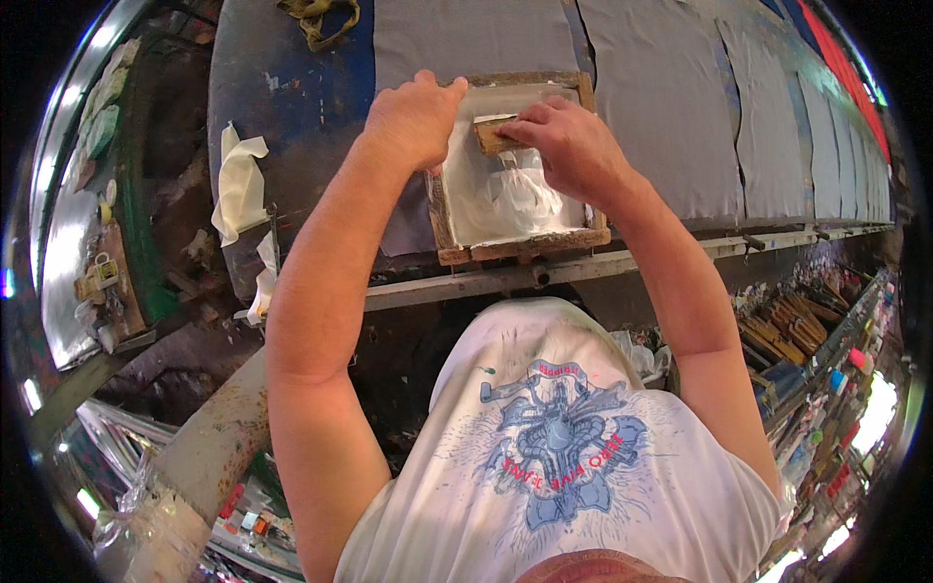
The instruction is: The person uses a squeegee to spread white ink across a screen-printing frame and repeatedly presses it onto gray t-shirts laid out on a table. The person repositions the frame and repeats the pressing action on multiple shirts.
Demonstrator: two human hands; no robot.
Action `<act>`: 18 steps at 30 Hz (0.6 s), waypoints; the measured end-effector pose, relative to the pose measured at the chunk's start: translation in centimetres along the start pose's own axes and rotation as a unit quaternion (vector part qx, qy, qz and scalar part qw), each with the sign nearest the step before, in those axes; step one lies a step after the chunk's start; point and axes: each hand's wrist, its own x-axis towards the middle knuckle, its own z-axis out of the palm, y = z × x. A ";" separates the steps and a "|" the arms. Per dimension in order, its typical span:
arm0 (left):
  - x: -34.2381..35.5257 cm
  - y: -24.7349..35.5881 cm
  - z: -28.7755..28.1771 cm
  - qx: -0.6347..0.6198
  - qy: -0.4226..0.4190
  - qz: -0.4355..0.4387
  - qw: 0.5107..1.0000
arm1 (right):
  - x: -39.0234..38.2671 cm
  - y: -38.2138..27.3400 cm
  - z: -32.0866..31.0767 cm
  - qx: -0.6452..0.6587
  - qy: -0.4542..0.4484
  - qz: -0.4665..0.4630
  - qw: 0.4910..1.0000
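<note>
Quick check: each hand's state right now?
Left hand: closed on the rectangular brown wooden frame, near its upper-left corner.
Right hand: closed on the small brown wooden block.

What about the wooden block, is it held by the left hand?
No, the right hand grips the block, while the left hand is at the frame.

Crumpled olive rag, top edge, left of centre. Creased cream sheet at left; smaller pale scrap below it. Stained pale post, lower left. Wooden pieces side by side, right. Red strip, upper right.
</note>
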 end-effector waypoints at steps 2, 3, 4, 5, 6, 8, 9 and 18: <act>0.0 -0.1 0.1 -0.002 0.006 0.006 1.000 | -1.0 -0.7 -0.1 0.008 -0.003 -0.015 1.000; 0.0 -0.1 0.2 -0.005 0.010 0.007 1.000 | -1.5 -1.1 0.0 0.008 -0.006 -0.016 1.000; -0.1 -0.1 0.2 -0.006 0.015 0.008 1.000 | -2.1 -1.5 0.1 0.007 -0.009 -0.017 1.000; -0.1 -0.2 0.3 -0.006 0.021 0.009 1.000 | -2.6 -2.0 0.1 0.006 -0.012 -0.020 1.000; -0.2 -0.2 0.2 -0.006 0.020 0.011 1.000 | -3.2 -2.3 0.1 0.017 -0.021 -0.021 0.999; -0.1 -0.3 0.2 -0.004 0.020 0.017 1.000 | -4.6 -3.4 0.2 0.021 -0.022 -0.017 0.999; -0.1 -0.4 0.2 -0.010 0.020 0.017 1.000 | -5.3 -4.0 0.2 0.023 -0.022 -0.016 0.999; -0.1 -0.6 0.1 -0.007 0.007 0.021 1.000 | -9.4 -7.6 -0.8 0.040 -0.075 0.012 0.996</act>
